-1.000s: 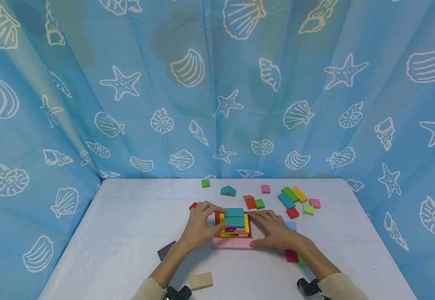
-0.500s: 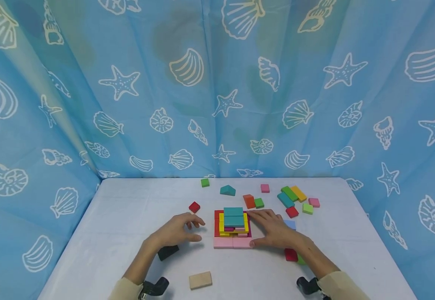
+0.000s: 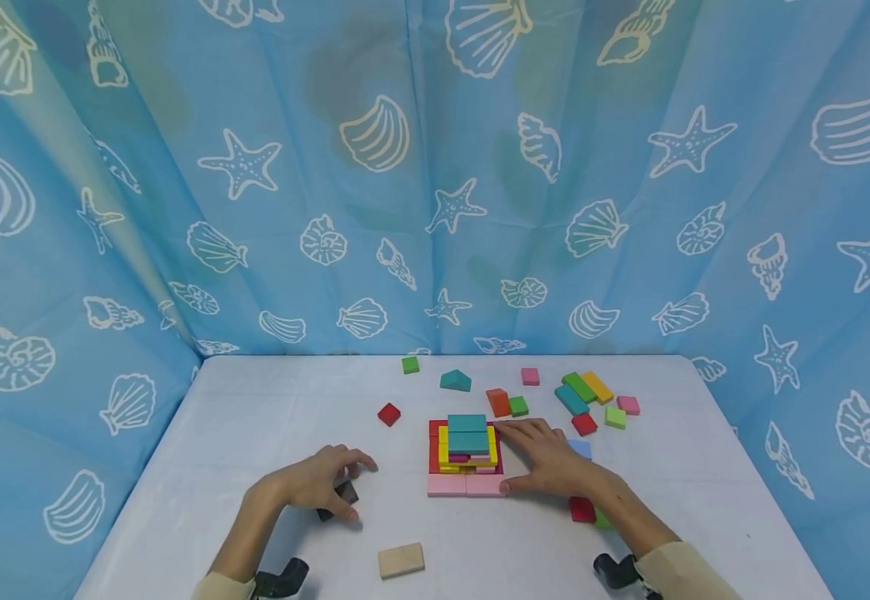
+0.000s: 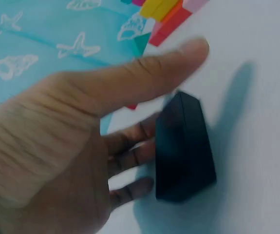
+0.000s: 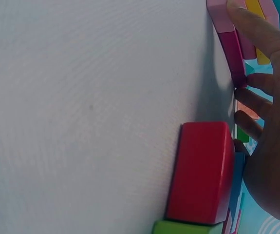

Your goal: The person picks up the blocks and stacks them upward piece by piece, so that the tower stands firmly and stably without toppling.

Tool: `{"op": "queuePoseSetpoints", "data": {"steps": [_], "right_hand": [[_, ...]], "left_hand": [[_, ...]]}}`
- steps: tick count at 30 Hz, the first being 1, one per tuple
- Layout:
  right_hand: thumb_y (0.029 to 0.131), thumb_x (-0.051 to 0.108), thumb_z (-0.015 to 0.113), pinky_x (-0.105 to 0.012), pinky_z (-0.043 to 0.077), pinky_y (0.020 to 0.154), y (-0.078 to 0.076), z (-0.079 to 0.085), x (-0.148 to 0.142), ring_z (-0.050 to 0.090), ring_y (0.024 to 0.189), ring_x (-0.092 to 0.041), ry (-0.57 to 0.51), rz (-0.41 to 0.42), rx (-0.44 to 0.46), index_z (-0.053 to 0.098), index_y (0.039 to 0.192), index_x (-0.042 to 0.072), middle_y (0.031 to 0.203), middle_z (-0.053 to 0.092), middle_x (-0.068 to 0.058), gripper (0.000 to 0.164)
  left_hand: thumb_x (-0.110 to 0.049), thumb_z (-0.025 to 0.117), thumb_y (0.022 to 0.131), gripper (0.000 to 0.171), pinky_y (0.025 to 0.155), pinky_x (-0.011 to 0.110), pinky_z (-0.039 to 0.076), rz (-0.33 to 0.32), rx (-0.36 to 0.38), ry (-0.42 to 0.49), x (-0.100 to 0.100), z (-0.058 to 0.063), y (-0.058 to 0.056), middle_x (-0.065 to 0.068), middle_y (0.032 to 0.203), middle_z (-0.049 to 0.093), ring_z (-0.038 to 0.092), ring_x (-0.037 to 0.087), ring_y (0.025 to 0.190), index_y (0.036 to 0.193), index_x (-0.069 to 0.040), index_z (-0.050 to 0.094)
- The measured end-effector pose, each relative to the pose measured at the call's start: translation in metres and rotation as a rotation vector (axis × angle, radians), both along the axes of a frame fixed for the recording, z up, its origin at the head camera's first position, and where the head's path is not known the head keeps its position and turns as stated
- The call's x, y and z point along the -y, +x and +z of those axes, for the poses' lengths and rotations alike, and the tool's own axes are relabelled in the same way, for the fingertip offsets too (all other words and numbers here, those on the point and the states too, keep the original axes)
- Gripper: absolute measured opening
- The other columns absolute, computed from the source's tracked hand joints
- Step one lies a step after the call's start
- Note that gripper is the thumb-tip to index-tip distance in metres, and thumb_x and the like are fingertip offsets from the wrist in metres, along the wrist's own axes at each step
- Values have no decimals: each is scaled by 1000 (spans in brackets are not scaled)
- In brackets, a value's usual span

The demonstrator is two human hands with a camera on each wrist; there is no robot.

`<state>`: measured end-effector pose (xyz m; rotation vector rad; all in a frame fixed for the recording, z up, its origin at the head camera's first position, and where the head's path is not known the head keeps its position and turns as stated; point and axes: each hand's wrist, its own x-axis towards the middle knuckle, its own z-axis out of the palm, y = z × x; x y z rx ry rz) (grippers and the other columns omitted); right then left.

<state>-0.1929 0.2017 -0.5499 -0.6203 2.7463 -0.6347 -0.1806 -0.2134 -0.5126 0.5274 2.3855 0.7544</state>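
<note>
My left hand [image 3: 307,482] is over a black block [image 4: 183,151] on the table's left side. Its thumb and fingers are spread apart around the block, with the thumb off the surface in the left wrist view. At the middle stands a stepped stack of coloured blocks, with teal blocks [image 3: 467,425] on top and yellow blocks [image 3: 443,448] below. Two pink blocks [image 3: 447,486] lie along its front and a red one [image 3: 433,454] along its left. My right hand [image 3: 549,461] rests against the stack's right side, thumb at the front pink block, fingers reaching along the magenta edge.
A plain wooden block [image 3: 401,561] lies near the front. A small red block [image 3: 388,414] sits left of the stack. Behind it are a teal roof-shaped block [image 3: 456,381] and an orange block [image 3: 498,403]. Several more blocks [image 3: 579,387] lie back right; a red one [image 3: 582,509] is under the right forearm.
My left hand has let go of the teal blocks on the stack and moved left and toward me, down to the black block. The right hand has stayed at the stack's side.
</note>
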Motion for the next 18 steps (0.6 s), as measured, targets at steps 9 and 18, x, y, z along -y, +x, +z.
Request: {"op": "queuePoseSetpoints", "data": {"steps": [9, 18], "right_hand": [[70, 61, 83, -73, 24, 110, 1, 0, 2, 27, 147, -33, 4, -3, -1, 34, 157, 31, 158, 37, -2, 105], [70, 62, 83, -71, 25, 110, 1, -1, 1, 27, 146, -33, 4, -4, 5, 34, 157, 31, 158, 37, -3, 105]], "left_hand": [[-30, 93, 70, 66, 84, 44, 41, 49, -74, 49, 15, -11, 10, -6, 104, 56, 45, 20, 101, 128, -25, 62], [-20, 84, 80, 43, 89, 44, 51, 141, -179, 124, 17, -17, 11, -7, 108, 63, 57, 16, 98, 119, -23, 66]]}}
